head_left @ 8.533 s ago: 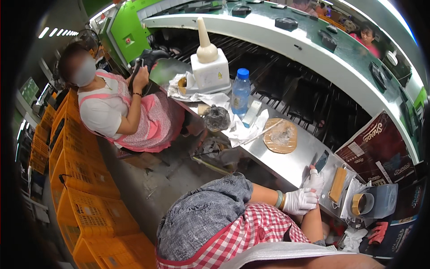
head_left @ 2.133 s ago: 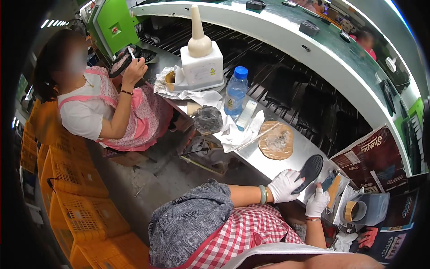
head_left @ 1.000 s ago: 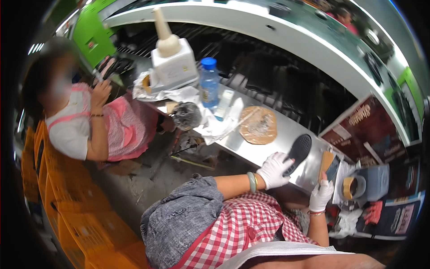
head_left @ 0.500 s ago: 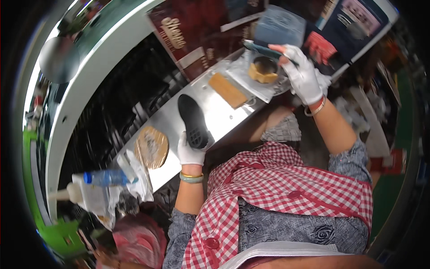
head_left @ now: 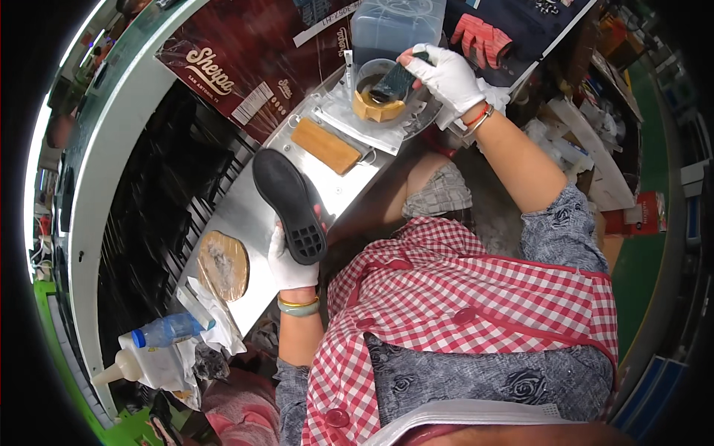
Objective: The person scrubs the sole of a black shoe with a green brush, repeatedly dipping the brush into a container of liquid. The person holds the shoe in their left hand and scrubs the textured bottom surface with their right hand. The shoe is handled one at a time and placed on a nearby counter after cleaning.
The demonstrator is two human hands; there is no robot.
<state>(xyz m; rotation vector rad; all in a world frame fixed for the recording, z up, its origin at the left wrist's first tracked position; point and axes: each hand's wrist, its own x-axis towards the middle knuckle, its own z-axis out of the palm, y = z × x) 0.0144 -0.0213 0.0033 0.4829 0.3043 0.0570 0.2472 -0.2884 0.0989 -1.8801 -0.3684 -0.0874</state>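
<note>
My left hand (head_left: 288, 267), in a white glove with bare fingertips, grips a black shoe sole (head_left: 284, 189) by its heel end. The heel shows a grid of square hollows. At the far side, my white-gloved right hand (head_left: 448, 78) pinches a dark green, flat-handled brush (head_left: 396, 80). The brush's lower end is down inside a clear cup with a yellowish band (head_left: 378, 111), so its tip is hidden. That cup stands on a white pad (head_left: 355, 134). Between the cup and the sole lies a tan rectangular block (head_left: 325, 146) on the metal bench.
A tape-wrapped oval disc (head_left: 224, 264) lies on the metal bench (head_left: 260, 290) at left. Nearer are a blue-capped bottle (head_left: 167, 329) and a white nozzle bottle (head_left: 123, 368). A translucent tub (head_left: 396, 30), a red glove (head_left: 482, 39) and a dark red box (head_left: 245, 59) stand or lie behind.
The brush has gone from above the cup, held nearly level, to tilted down into it. My left hand still holds the sole, now turned slightly. The whole view has shifted.
</note>
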